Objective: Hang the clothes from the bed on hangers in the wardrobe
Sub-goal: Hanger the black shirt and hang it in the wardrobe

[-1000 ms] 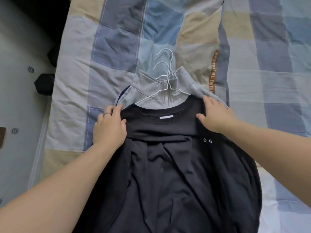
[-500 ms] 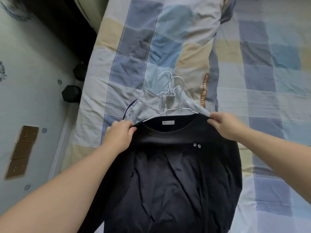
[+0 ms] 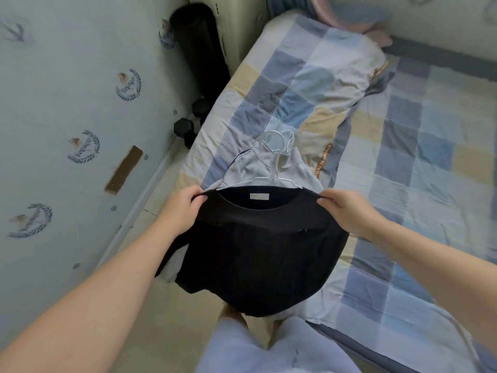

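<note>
Between the left hand [image 3: 183, 208] and the right hand [image 3: 347, 214], the black shirt [image 3: 258, 254] now hangs up off the bed [image 3: 403, 162], where it lay flat before. Each hand pinches a shoulder. Next, it needs the hanger [image 3: 274, 176] just beyond the hands.

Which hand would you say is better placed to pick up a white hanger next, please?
Probably the left hand: it pinches the shoulder of the black shirt right beside the wire end of the white hanger, while the right hand grips the other shoulder slightly farther from the wire.

Rolled black mat [image 3: 200, 47] stands upright; dark dumbbells [image 3: 188, 125] just beside it.
</note>
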